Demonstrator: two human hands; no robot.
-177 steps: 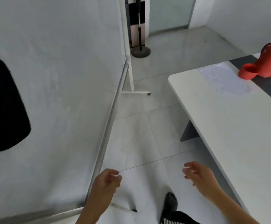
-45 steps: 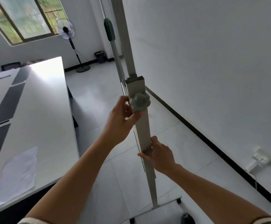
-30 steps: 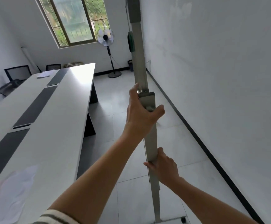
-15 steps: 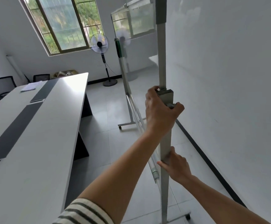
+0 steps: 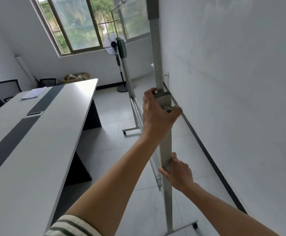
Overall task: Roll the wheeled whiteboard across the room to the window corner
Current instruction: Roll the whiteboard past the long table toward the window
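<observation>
Both hands grip the whiteboard (image 5: pixel 137 19) post, left hand (image 5: pixel 157 114) above right hand (image 5: pixel 178 172), now swung between counter (image 5: pixel 36 133) and wall, nearer the window (image 5: pixel 74 24) corner.

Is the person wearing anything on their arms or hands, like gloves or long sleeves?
No gloves: the left hand and the right hand are bare, with no rings or watch in view. Both forearms are uncovered. Only the left arm shows clothing: a short, white sleeve with dark stripes at the bottom edge.
</observation>
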